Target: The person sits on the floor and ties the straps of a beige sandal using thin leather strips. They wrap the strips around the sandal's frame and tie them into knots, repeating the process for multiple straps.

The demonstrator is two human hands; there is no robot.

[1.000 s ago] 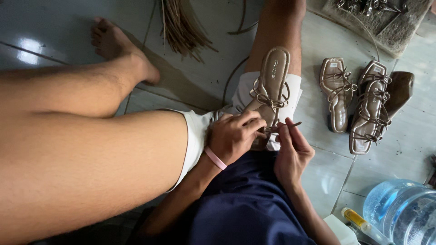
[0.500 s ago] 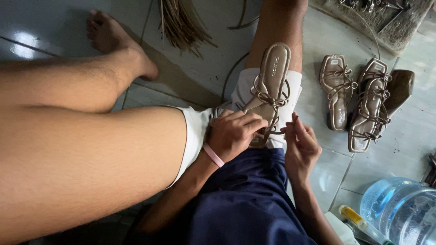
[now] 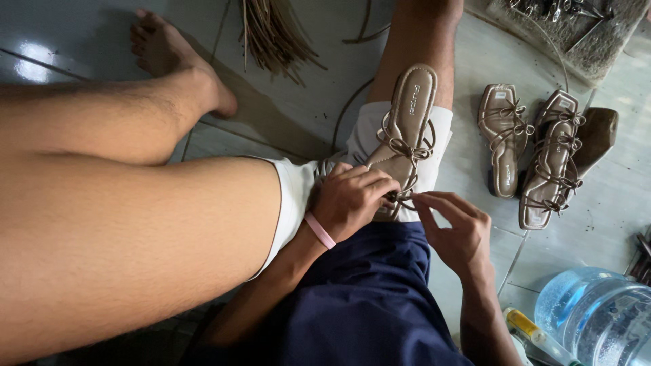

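Observation:
A tan strappy sandal [image 3: 409,118] lies lengthwise on my right thigh, toe pointing away from me. My left hand [image 3: 352,196], with a pink band at the wrist, grips the sandal's near end and its thin straps. My right hand [image 3: 458,234] sits just right of it, thumb and forefinger pinching a thin strap at the sandal's near edge. What the fingertips do under the left hand is hidden.
Several more tan strappy sandals [image 3: 542,152] lie on the tiled floor to the right. A clear blue water bottle [image 3: 600,318] sits at the bottom right, a yellow-capped tube [image 3: 525,327] beside it. A bundle of dry straw [image 3: 271,34] lies ahead. My bare left leg [image 3: 122,224] fills the left side.
My right hand has shifted slightly right and down while still pinching the strap. The left hand keeps its grip on the sandal's near end. A thin stick seen in the right hand earlier is gone.

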